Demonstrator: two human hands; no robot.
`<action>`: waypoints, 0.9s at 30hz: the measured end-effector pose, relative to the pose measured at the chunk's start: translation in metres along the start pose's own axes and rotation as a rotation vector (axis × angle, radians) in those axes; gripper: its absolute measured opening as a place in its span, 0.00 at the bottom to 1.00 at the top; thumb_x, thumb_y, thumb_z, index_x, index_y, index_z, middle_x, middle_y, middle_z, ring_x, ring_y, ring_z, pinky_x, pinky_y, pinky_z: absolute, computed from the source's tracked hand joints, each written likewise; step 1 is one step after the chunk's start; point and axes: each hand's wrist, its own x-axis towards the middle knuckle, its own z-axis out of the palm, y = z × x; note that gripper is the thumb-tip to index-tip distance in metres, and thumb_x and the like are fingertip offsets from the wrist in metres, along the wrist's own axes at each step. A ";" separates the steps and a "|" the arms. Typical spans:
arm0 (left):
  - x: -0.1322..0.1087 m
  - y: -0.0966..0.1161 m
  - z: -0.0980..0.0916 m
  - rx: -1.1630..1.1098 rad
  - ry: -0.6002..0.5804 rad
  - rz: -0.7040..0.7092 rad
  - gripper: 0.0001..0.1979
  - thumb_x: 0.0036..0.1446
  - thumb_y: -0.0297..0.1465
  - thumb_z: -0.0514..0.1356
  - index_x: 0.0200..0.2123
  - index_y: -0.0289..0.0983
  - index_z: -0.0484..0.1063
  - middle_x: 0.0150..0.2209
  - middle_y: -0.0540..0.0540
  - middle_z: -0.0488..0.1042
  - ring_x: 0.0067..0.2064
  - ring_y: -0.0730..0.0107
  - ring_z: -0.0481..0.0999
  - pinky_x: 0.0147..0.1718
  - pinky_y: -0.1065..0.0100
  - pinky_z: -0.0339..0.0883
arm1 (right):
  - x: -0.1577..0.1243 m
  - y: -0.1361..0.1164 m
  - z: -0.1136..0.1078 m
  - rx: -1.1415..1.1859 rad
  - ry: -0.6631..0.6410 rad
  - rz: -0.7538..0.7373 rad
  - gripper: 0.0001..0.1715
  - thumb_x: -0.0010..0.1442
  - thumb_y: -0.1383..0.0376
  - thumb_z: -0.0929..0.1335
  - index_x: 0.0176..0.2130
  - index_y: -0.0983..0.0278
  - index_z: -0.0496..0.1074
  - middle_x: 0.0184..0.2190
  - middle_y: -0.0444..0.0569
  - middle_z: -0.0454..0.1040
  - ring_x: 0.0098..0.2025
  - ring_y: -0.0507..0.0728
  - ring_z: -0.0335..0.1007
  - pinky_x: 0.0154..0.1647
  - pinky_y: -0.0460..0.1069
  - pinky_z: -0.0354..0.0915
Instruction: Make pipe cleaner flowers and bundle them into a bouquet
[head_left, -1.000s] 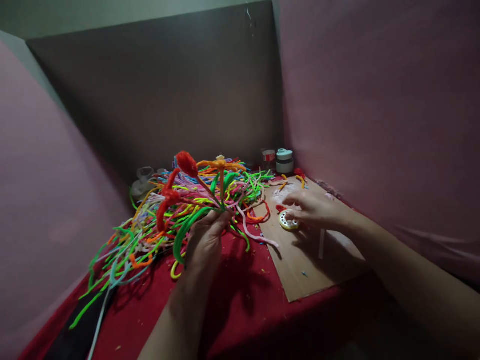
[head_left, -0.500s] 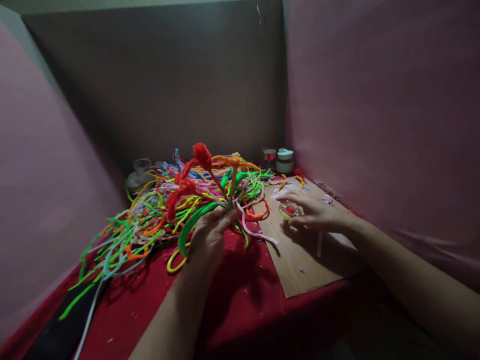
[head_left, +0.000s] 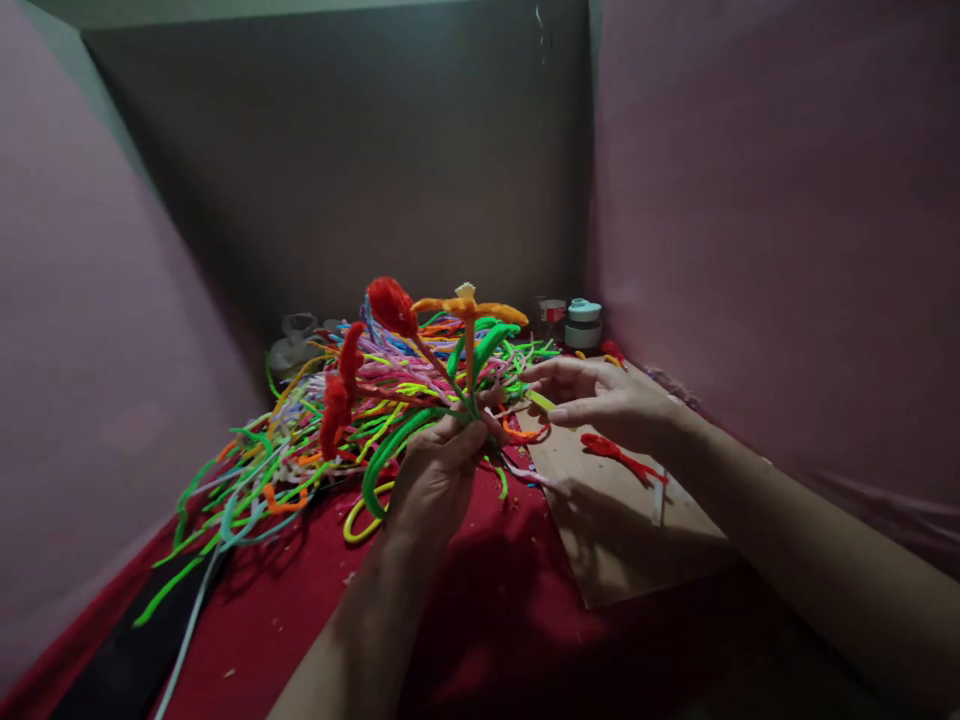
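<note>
My left hand [head_left: 442, 465] is closed around the stems of a pipe-cleaner flower bouquet [head_left: 459, 385]. It has fuzzy red blooms, an orange flower with a pale centre, and looped green leaves. Just right of the stems, my right hand [head_left: 592, 400] pinches a narrow yellow tape roll [head_left: 540, 401], seen nearly edge-on between thumb and fingers. Below the right hand, a red pipe-cleaner flower [head_left: 607, 447] lies on the brown board [head_left: 622, 560]. Whether any tape runs from the roll to the stems cannot be made out.
A large heap of coloured pipe cleaners [head_left: 300, 450] spreads over the red cloth [head_left: 480, 600] at left. Behind stand a lidded pale-blue container [head_left: 583, 325] and a clear cup [head_left: 551, 312]. A thin pale strip [head_left: 660, 495] rests on the board. Pink walls flank the table.
My right hand has lifted the tape roll from above the board and brought it left to the stems, uncovering the red flower. The bouquet has tilted slightly left in my left hand.
</note>
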 end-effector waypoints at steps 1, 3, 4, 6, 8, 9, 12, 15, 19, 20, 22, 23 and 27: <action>0.000 0.000 0.000 -0.011 -0.001 0.006 0.05 0.46 0.30 0.65 0.25 0.34 0.77 0.27 0.48 0.75 0.28 0.75 0.71 0.30 0.72 0.64 | 0.004 0.000 0.004 0.000 -0.014 0.000 0.24 0.47 0.68 0.73 0.46 0.62 0.70 0.41 0.50 0.71 0.43 0.55 0.67 0.40 0.49 0.63; 0.001 0.000 -0.001 -0.041 0.003 0.017 0.04 0.46 0.29 0.66 0.26 0.34 0.77 0.29 0.48 0.76 0.28 0.75 0.72 0.32 0.72 0.65 | 0.011 -0.002 0.010 -0.010 -0.047 0.003 0.22 0.48 0.68 0.72 0.45 0.63 0.72 0.43 0.51 0.72 0.45 0.57 0.66 0.43 0.51 0.63; 0.001 0.001 -0.001 -0.057 0.006 0.022 0.04 0.45 0.29 0.66 0.27 0.34 0.77 0.29 0.47 0.76 0.28 0.75 0.72 0.32 0.72 0.66 | 0.013 -0.003 0.013 -0.015 -0.064 0.012 0.22 0.48 0.68 0.71 0.45 0.64 0.72 0.44 0.52 0.72 0.46 0.58 0.66 0.44 0.52 0.63; 0.002 0.002 -0.001 -0.085 0.012 0.030 0.04 0.45 0.29 0.66 0.27 0.34 0.77 0.28 0.47 0.76 0.28 0.74 0.73 0.31 0.72 0.66 | 0.017 -0.005 0.019 -0.004 -0.110 0.032 0.23 0.47 0.69 0.71 0.46 0.65 0.73 0.43 0.52 0.72 0.47 0.58 0.66 0.45 0.52 0.62; 0.002 0.003 -0.002 -0.094 0.011 0.030 0.04 0.46 0.29 0.65 0.27 0.33 0.77 0.29 0.47 0.77 0.29 0.74 0.74 0.32 0.73 0.67 | 0.020 -0.004 0.023 0.033 -0.167 0.033 0.24 0.48 0.69 0.70 0.47 0.65 0.72 0.42 0.51 0.73 0.47 0.58 0.66 0.46 0.52 0.62; 0.002 0.004 -0.002 -0.093 0.007 0.031 0.04 0.47 0.29 0.65 0.27 0.33 0.77 0.29 0.46 0.77 0.29 0.74 0.74 0.33 0.73 0.67 | 0.021 -0.002 0.024 0.050 -0.189 0.027 0.24 0.48 0.69 0.70 0.47 0.65 0.72 0.41 0.51 0.73 0.48 0.57 0.66 0.47 0.52 0.62; 0.002 0.004 -0.004 -0.073 -0.012 0.032 0.04 0.49 0.29 0.63 0.27 0.34 0.77 0.30 0.46 0.78 0.32 0.71 0.76 0.34 0.71 0.68 | 0.022 0.006 0.022 0.069 -0.173 0.025 0.23 0.46 0.69 0.71 0.45 0.66 0.73 0.40 0.51 0.74 0.45 0.56 0.67 0.44 0.50 0.62; 0.002 0.003 -0.005 -0.058 -0.002 0.047 0.04 0.50 0.29 0.63 0.28 0.34 0.77 0.33 0.46 0.78 0.32 0.70 0.76 0.35 0.70 0.69 | 0.022 0.015 0.018 0.082 -0.094 0.055 0.22 0.45 0.69 0.72 0.43 0.67 0.72 0.37 0.51 0.74 0.41 0.56 0.69 0.41 0.51 0.63; 0.003 0.002 -0.006 -0.027 -0.002 0.031 0.04 0.50 0.29 0.63 0.28 0.34 0.77 0.33 0.46 0.77 0.29 0.73 0.75 0.32 0.71 0.69 | 0.020 0.020 0.016 0.161 -0.107 0.055 0.20 0.46 0.69 0.72 0.42 0.67 0.71 0.35 0.50 0.74 0.39 0.56 0.71 0.45 0.53 0.63; 0.003 0.002 -0.006 -0.016 -0.002 0.024 0.05 0.50 0.30 0.63 0.28 0.34 0.77 0.33 0.46 0.78 0.28 0.73 0.75 0.32 0.71 0.69 | 0.019 0.020 0.016 0.171 -0.115 0.053 0.20 0.46 0.69 0.72 0.42 0.67 0.71 0.35 0.50 0.74 0.40 0.56 0.71 0.46 0.53 0.63; 0.003 0.001 -0.005 -0.003 0.008 0.022 0.05 0.49 0.30 0.63 0.28 0.34 0.77 0.33 0.46 0.78 0.29 0.72 0.75 0.33 0.70 0.69 | 0.018 0.021 0.016 0.161 -0.124 0.048 0.21 0.47 0.69 0.72 0.43 0.66 0.71 0.36 0.50 0.74 0.41 0.56 0.71 0.48 0.54 0.62; 0.003 0.001 -0.004 0.002 0.011 0.024 0.05 0.49 0.30 0.63 0.28 0.34 0.77 0.33 0.46 0.78 0.29 0.72 0.75 0.35 0.69 0.69 | 0.018 0.021 0.016 0.147 -0.133 0.041 0.21 0.47 0.69 0.72 0.44 0.66 0.71 0.37 0.50 0.74 0.42 0.56 0.70 0.49 0.54 0.62; 0.003 0.000 -0.003 0.020 0.010 0.033 0.05 0.49 0.30 0.63 0.28 0.34 0.77 0.34 0.46 0.78 0.33 0.70 0.76 0.39 0.69 0.68 | 0.018 0.024 0.016 0.094 -0.150 0.020 0.22 0.47 0.70 0.71 0.45 0.65 0.72 0.41 0.51 0.73 0.44 0.56 0.68 0.50 0.54 0.60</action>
